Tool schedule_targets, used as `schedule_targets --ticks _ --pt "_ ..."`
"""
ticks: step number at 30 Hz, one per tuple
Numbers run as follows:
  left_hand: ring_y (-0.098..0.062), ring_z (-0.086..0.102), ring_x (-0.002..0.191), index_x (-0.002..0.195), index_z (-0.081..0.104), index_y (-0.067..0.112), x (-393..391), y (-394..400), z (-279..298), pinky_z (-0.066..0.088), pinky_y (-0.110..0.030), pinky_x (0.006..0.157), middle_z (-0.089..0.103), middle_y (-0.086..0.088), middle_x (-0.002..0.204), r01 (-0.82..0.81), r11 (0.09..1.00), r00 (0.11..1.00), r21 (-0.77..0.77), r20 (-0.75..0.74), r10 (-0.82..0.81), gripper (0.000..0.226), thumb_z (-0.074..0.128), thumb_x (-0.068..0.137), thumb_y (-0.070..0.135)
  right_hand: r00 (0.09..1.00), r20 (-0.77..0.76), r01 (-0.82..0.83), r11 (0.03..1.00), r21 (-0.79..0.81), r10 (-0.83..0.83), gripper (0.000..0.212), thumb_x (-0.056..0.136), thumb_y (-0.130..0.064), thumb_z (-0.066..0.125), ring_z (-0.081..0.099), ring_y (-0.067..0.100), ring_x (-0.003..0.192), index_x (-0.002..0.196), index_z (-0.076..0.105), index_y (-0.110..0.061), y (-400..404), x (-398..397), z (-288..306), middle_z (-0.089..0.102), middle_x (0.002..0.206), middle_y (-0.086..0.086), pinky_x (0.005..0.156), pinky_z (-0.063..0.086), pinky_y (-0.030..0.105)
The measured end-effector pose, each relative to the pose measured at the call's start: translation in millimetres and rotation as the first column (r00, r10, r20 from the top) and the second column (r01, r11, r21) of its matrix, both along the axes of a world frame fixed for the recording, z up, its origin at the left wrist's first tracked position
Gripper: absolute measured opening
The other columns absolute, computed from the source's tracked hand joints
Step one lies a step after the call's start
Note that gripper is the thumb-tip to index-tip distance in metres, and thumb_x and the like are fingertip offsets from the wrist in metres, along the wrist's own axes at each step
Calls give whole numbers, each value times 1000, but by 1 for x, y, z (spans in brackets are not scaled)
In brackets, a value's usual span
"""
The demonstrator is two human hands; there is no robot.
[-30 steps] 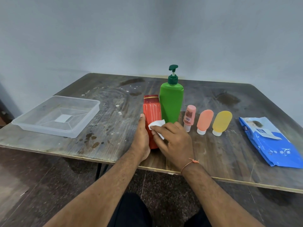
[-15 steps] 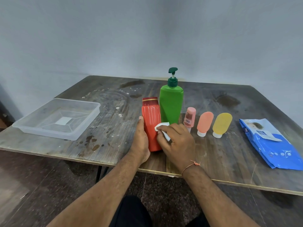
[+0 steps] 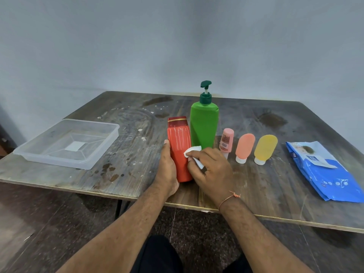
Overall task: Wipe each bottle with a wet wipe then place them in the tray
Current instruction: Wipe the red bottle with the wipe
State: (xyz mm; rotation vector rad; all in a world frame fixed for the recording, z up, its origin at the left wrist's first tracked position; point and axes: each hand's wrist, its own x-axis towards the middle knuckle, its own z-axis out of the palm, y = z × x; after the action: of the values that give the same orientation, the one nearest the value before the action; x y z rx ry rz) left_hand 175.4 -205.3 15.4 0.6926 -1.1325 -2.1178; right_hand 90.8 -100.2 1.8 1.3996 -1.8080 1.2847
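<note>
Head: right hand (image 3: 211,170) pinches wipe (image 3: 194,154) against red bottle (image 3: 180,150).

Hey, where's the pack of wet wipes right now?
In the head view, the blue wet wipes pack lies flat at the table's right end, just right of the yellow squeeze bottle.

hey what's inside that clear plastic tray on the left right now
No bottles lie in the clear tray; only a pale square patch shows at its floor's middle, though whether it sits inside or underneath cannot be told.
</note>
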Motion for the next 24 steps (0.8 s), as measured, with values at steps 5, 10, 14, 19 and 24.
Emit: schedule_targets --ticks 5,10,14,19,24 --pt "-28 75 106 120 71 12 0 0 0 60 -45 94 76 -18 116 2 1000 1000 -20 8 -2 70 22 109 61 995 66 81 997 -9 -80 13 94 -18 73 63 21 86 105 81 -19 0 -3 -1 71 95 -5 78 53 39" --pt "-27 75 103 120 70 11 1 0 0 60 -43 91 77 -17 113 10 1000 1000 -2 -15 -10 70 23 109 61 999 34 -8 1000 -19 9 14 92 -13 76 62 20 85 103 82 -19 2 0 1 72 94 -6 79 52 36" --pt "-28 75 104 120 71 12 1 2 1 61 -43 92 76 -17 114 24 999 1000 -30 -13 -25 68 22 109 59 993 104 63 997 -36 -59 13 92 -15 73 65 20 85 102 81 -19 0 -3 -2 72 94 -6 76 54 41" --pt "-28 75 107 121 71 12 1 3 3 60 -45 94 77 -17 117 32 999 999 -33 -17 -33 68 22 110 58 993 107 -36 998 -44 41 15 98 -16 73 67 16 90 112 81 -15 2 -4 2 72 99 -3 82 56 34" --pt "-23 76 100 115 72 11 0 5 4 61 -39 90 78 -13 107 40 998 999 -53 -17 -41 67 21 111 55 989 141 -31 996 -81 43 14 90 -7 76 67 12 86 102 82 -14 1 -2 1 72 94 -6 78 56 32"
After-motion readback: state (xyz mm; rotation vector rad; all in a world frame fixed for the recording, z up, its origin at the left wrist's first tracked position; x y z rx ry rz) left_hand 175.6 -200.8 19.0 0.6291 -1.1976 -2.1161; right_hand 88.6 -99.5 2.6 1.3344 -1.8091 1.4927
